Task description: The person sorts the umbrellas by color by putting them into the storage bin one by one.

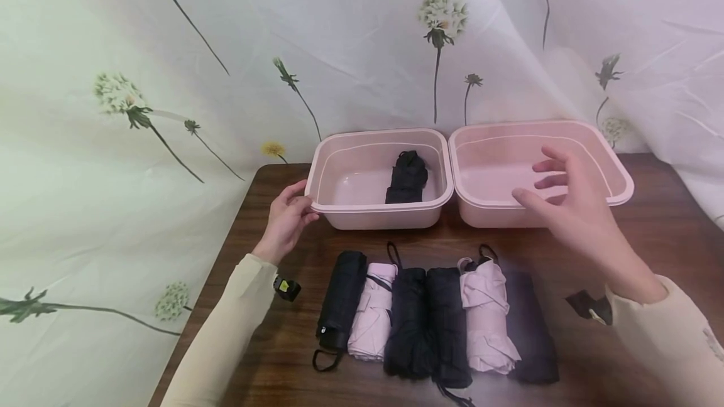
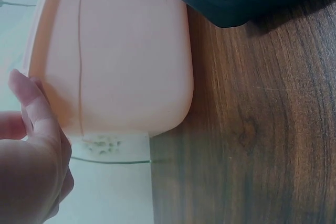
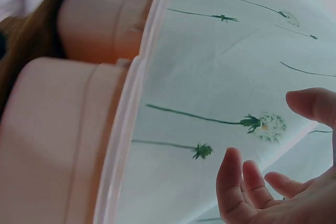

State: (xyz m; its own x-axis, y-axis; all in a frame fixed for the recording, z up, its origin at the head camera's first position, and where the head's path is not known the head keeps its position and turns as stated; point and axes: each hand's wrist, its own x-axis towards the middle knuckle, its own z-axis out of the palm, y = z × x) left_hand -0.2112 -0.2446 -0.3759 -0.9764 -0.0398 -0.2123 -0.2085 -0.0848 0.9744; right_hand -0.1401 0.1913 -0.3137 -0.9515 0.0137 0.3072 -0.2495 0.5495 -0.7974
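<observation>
My left hand (image 1: 290, 218) pinches the rim at the near left corner of the left pink plastic basin (image 1: 384, 218). In the left wrist view its thumb lies along the rim of that basin (image 2: 136, 61). A folded black umbrella (image 1: 408, 178) lies inside the basin, toward its right side. Over the right pink basin (image 1: 492, 215) hovers my right hand (image 1: 577, 203), fingers spread and slightly bent, holding nothing. The right wrist view shows the same hand (image 3: 283, 182) with a gap between thumb and fingers.
Several folded umbrellas lie side by side in front of the basins: black ones (image 1: 342, 300), (image 1: 410, 325) and pink ones (image 1: 370, 319), (image 1: 489, 319). They rest on a dark wooden table (image 1: 249, 331). A white flower-print cloth (image 1: 362, 49) hangs right behind the basins.
</observation>
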